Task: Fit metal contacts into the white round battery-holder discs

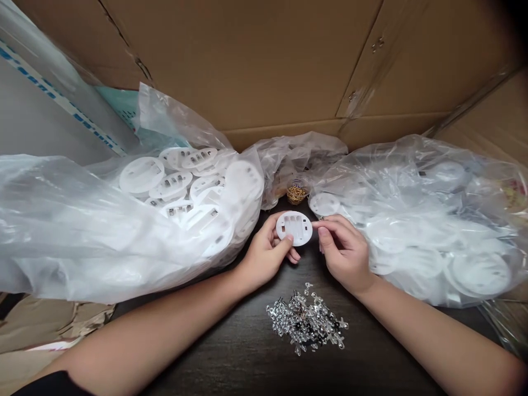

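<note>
Silver metal clips (307, 319) are lying in a tangled heap on a dark wood tabletop (218, 352), just in front of the wrists; the individual shapes are hard to make out. Above the heap, the left hand (266, 256) is grasping a white plastic battery holder disc (293, 228), its thumb (287, 237) pressing on the disc's lower edge and its fingers hidden behind it. The right hand (342, 256) is hovering just beside the disc, its fingers (330, 225) curling inward around a tiny metal glint, too small to identify, so I cannot tell whether they are gripping anything. Beyond the hands, a loose white disc (324, 203) is lying near a clear plastic bag (429, 181) that is holding many more discs, their details blurred by the film. Another clear plastic bag (74, 231) is spilling similar discs on the left. Between the bags, a small clear container (297, 190) is showing gold-coloured wire, partly hidden by crumpled plastic. A cardboard box wall (256, 66) is rising behind everything.
</note>
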